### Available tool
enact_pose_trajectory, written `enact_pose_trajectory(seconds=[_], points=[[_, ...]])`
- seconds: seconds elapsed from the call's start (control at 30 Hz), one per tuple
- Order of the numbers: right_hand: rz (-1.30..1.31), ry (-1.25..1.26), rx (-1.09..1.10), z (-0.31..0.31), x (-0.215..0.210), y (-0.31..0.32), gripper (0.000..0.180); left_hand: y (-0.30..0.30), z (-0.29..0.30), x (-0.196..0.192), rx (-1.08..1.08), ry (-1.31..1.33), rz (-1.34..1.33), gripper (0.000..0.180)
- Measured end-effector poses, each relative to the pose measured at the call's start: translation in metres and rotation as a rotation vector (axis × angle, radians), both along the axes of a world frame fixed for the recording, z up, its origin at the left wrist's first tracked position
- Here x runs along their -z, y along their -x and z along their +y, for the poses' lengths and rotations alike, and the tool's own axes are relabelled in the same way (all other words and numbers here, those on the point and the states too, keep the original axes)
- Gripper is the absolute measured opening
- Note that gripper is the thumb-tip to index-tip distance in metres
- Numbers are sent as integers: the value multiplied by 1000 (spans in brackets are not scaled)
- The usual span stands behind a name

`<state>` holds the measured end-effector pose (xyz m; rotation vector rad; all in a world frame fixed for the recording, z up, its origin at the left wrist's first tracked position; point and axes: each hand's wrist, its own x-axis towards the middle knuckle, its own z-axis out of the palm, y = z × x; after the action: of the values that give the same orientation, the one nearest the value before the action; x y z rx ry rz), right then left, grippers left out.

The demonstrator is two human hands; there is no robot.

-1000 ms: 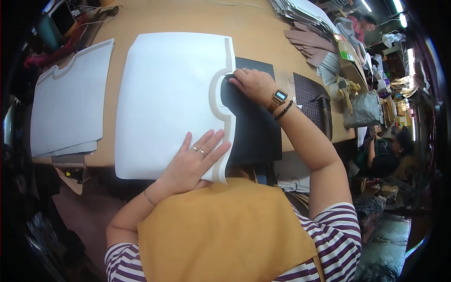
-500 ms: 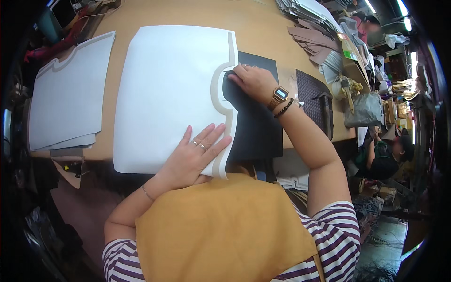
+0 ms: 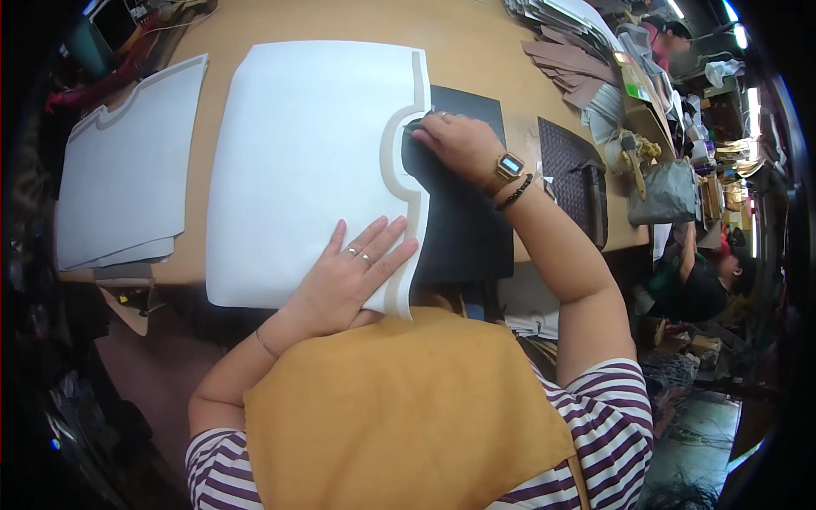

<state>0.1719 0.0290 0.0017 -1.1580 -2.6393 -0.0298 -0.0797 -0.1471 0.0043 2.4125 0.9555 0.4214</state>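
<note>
A large white sheet (image 3: 306,144) lies in front of me, with a beige strip (image 3: 389,153) following its right edge and curving around a cutout. My left hand (image 3: 361,263) rests flat on its near right corner, fingers spread. At the cutout, my right hand (image 3: 459,143) is closed in a pinch, its fingertips at the edge of the curve. Something small and dark shows by those fingertips, too hidden to name. Beneath the sheet's right side sits a black board (image 3: 467,225), also partly under my right hand.
To the left lies a stack of similar white sheets (image 3: 127,170) with a beige-edged curve. A dark woven-pattern panel (image 3: 571,170) is right of the board. Brown pieces (image 3: 569,68), a brush (image 3: 633,166) and a grey bag (image 3: 663,194) line the right side. Co-workers (image 3: 701,268) are farther right.
Both hands keep nearly the same places, the right still pinching at the cutout's curve. The near co-worker's arm on the right has moved up.
</note>
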Motion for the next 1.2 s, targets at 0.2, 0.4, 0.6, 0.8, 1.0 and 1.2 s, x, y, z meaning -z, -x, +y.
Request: enact_pose_trajectory(seconds=[0.2, 0.4, 0.6, 0.8, 1.0, 1.2], points=[[208, 47, 471, -13, -6, -76, 31, 37, 25, -18, -219, -152, 76, 87], [234, -107, 926, -48, 39, -221, 45, 103, 82, -7, -1005, 2, 237, 69], [250, -175, 922, -54, 60, -242, 45, 124, 104, 2, -836, -54, -190, 50], [328, -63, 937, -53, 58, -245, 48, 127, 111, -38, -753, -150, -209, 52], [372, -94, 909, -54, 64, -254, 48, 244, 96, -83, -1084, -476, -804, 52], [363, -74, 897, -51, 61, -247, 50, 318, 46, -11, -1621, -23, 732, 99]])
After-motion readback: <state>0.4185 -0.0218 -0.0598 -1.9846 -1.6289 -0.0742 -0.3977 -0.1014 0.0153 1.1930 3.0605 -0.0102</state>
